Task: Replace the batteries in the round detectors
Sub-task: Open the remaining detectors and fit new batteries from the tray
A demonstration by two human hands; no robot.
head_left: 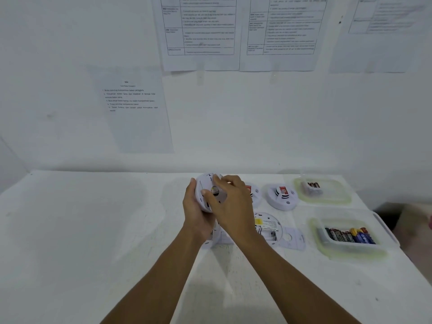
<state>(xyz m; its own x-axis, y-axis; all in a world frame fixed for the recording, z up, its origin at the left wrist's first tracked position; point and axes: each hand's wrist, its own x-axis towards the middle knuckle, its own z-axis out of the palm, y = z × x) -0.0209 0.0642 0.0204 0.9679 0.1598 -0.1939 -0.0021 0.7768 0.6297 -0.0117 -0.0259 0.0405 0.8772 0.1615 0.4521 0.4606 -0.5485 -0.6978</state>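
- Head view, centre: held detector (205, 181), a white plastic disc, raised clear of the counter (93, 230) and tipped on edge, back face toward the camera.
- Left hand (196, 213): fingers (192, 183) wrapped round the disc's rim from behind, grasping it.
- Right hand (231, 204): fingers (224, 181) bent over the back face, tips at a small round part (215, 191), dark and yellowish, possibly a battery end. Too blurred to tell whether pinched or merely touched.
- Handling, as judged: light, stiff, thin-walled; smooth rim, likely to slip under a loose hold. Best taken across the rim by one spanning hand, leaving the back free. Cover tabs and contacts probably the fragile points, so a straight pull rather than prying.
- Right of the hands: half-hidden detector (254, 195) and face-up detector (281, 195) side by side. Nearer, open detector (268, 224) lying back up, with a loose plate (293, 239) just beside it.
- Beneath the wrists: another white detector (216, 237), mostly covered.
- Far right: near tub (350, 254) holding a row of batteries (348, 235); far tub (327, 203) holding a few cells (312, 185). Small, smooth and cylindrical, hence prone to roll once out of the tubs.
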